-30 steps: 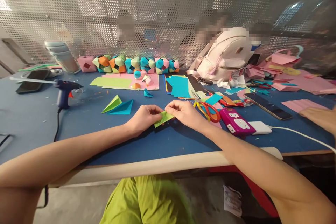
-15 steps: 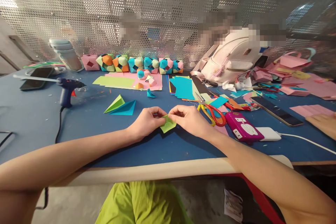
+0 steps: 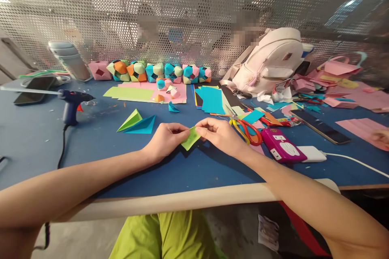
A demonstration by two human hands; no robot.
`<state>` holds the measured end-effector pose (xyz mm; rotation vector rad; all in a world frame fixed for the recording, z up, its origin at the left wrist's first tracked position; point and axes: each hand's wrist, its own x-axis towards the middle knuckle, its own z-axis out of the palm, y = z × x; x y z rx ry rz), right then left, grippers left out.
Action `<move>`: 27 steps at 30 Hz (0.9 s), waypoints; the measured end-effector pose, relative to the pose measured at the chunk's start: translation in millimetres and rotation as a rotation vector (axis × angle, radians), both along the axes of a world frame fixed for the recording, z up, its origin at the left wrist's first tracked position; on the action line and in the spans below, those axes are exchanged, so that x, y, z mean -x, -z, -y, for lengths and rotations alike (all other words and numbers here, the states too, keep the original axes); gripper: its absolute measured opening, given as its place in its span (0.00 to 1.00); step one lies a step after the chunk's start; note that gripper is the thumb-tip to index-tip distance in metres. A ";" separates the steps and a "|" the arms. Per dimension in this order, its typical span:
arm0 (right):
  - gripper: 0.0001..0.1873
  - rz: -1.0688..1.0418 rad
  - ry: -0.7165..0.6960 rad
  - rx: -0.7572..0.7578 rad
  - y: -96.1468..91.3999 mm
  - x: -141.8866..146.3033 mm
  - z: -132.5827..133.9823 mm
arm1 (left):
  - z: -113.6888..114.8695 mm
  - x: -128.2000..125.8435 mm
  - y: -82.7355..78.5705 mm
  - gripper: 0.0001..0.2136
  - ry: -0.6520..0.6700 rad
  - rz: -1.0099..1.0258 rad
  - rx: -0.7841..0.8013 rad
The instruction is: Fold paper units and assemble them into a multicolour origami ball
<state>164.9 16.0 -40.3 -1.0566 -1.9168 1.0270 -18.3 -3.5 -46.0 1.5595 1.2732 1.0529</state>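
Between my two hands is a small piece of light green paper [image 3: 190, 139], held just above the blue table [image 3: 188, 178]. My left hand [image 3: 167, 138] pinches its left side, thumb on top. My right hand [image 3: 217, 133] grips the upper right corner between thumb and fingers. Left of my hands lie a folded green paper piece [image 3: 130, 119] and a folded blue paper piece [image 3: 142, 125], partly overlapping. A small curled blue paper piece [image 3: 174, 107] rests beyond my left hand. Scissors with yellow and red handles [image 3: 249, 132] lie close to my right hand.
A glue gun [image 3: 71, 105] stands at left by a bottle [image 3: 70, 60]. Folded paper balls [image 3: 154, 73] line the back, near stacked coloured sheets [image 3: 212, 99] and a backpack [image 3: 270, 64]. A purple power bank [image 3: 282, 145] and phone [image 3: 321, 126] lie right; another person's hand [image 3: 381, 135] touches pink paper.
The green paper has tilted, its right corner raised, and more of its face shows between my hands. The camera view has shifted slightly. The other person's hand at right has moved.
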 end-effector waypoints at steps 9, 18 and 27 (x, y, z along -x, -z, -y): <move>0.11 -0.048 0.051 0.043 3.2 6.1 5.6 | 0.1 -5.3 7.7 0.04 -0.105 0.165 0.031; 0.01 0.062 0.100 -0.315 10.0 13.0 10.2 | 0.1 -7.6 11.1 0.08 -0.141 0.320 0.129; 0.03 0.043 0.083 -0.488 7.9 14.5 9.5 | 2.6 -6.8 8.7 0.08 -0.151 0.332 0.171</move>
